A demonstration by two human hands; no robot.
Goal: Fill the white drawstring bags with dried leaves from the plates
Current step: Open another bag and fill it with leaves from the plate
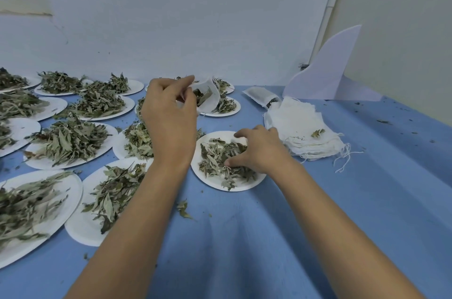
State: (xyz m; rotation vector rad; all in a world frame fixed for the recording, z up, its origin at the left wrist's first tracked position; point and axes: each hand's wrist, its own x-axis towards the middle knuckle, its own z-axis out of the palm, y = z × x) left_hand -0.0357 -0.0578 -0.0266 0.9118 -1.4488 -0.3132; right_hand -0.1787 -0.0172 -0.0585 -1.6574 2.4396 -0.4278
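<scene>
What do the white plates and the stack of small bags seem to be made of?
The plates look like matte paper or pulp: thin, dull white, no shine. The stack of bags looks like thin woven cloth, perhaps cotton gauze: frayed edges, loose threads. The bag in the left hand is sheer; leaves show through.

Plain mid-blue all over the surface (318,225), unpatterned, shaded darker along its folds, peppered with dark green-brown crumbs (384,121) towards the right. White, unmarked plates (210,183). Dried leaves (220,156) in dusty grey-green and pale silvery olive, mixed with darker olive and a few brown bits. Drawstring bag (210,100) white and half-sheer, dark green showing through its cloth. Stack of bags (303,122) off-white, plain, with white threads at the edge and one green sprig (318,132) on top. Wall (195,17) pale blue-grey, flecked with small dark marks. Leaning sheet (327,71) faint lilac-white. Side wall (403,29) cream.
</scene>
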